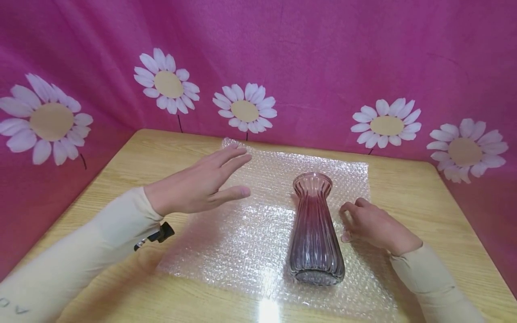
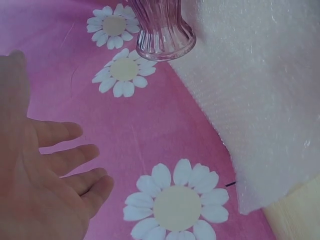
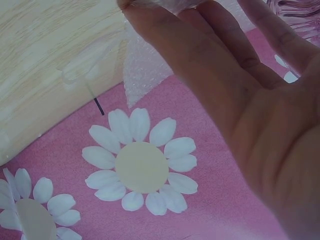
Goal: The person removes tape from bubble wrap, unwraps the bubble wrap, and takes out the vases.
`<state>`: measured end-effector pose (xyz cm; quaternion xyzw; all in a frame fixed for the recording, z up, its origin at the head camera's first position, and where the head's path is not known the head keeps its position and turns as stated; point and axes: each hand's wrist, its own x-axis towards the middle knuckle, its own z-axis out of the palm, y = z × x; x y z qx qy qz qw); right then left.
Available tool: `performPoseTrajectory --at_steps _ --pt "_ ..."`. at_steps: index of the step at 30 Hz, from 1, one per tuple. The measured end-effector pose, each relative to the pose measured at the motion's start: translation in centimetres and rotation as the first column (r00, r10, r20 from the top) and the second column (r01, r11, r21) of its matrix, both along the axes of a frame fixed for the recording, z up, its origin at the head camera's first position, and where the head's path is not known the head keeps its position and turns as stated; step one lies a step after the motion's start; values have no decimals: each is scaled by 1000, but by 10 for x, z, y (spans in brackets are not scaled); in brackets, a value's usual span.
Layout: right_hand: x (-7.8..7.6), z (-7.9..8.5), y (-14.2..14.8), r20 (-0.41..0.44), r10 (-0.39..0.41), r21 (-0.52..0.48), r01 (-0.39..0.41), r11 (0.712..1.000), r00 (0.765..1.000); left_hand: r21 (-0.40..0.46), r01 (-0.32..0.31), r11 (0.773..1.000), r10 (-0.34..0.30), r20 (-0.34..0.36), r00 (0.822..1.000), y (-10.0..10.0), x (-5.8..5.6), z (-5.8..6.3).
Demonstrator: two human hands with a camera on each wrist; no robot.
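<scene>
A ribbed glass vase (image 1: 317, 237), pink at the neck and grey-purple toward the base, lies on a sheet of bubble wrap (image 1: 246, 242) with its mouth away from me. My left hand (image 1: 202, 181) hovers over the wrap's left side, fingers extended and thumb apart, holding nothing. To the right of the vase, my right hand (image 1: 373, 224) has its fingers bent and pinches the bubble wrap near its right edge. In the right wrist view, a bit of bubble wrap (image 3: 172, 4) shows between thumb and fingers. The left wrist view catches the vase's flared mouth (image 2: 167, 47).
A light wooden table (image 1: 436, 215) lies under the wrap. Pink cloth (image 1: 307, 58) with large white daisies surrounds its back and sides. A small black device (image 1: 161, 232) is strapped under my left wrist.
</scene>
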<state>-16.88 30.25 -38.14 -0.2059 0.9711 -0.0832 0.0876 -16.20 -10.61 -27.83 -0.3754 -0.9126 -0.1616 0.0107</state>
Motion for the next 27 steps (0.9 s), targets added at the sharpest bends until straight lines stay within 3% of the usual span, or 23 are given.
performPoseTrajectory --at_steps 12,22,27 --pt "0 1 1 -3 11 -11 -11 1000 1000 -6 48 999 -48 13 999 21 -10 -8" --pt "1 0 1 -20 21 -10 -21 1000 1000 6 54 999 -55 100 993 41 -22 -38" --pt "1 1 2 -1 13 -6 -13 1000 1000 26 53 998 -56 109 992 45 -26 -48"
